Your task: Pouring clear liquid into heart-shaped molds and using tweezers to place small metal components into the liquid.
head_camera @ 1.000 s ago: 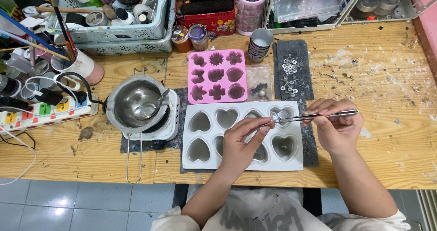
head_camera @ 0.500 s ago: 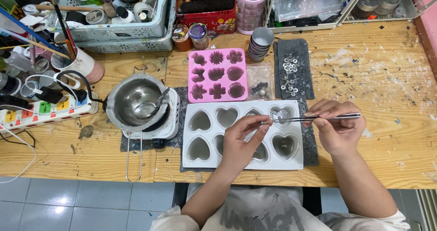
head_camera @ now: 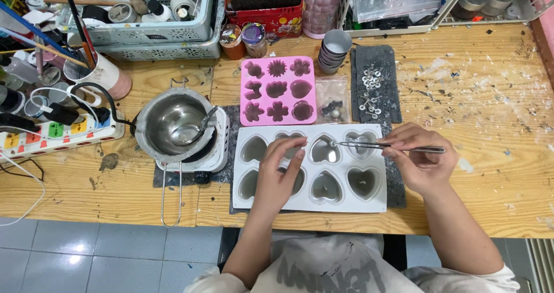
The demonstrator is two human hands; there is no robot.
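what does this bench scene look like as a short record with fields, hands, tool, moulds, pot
left hand: left hand rests on the white heart-cavity silicone mould, fingers over its middle cavities
right hand: right hand grips thin metal tweezers, tips over an upper heart cavity
mould state: two lower right hearts hold a small upright wick
behind it: pink silicone mould with flower shapes
pot: steel melting pot on a small white hotplate, left of the mould
surface: worn wooden table
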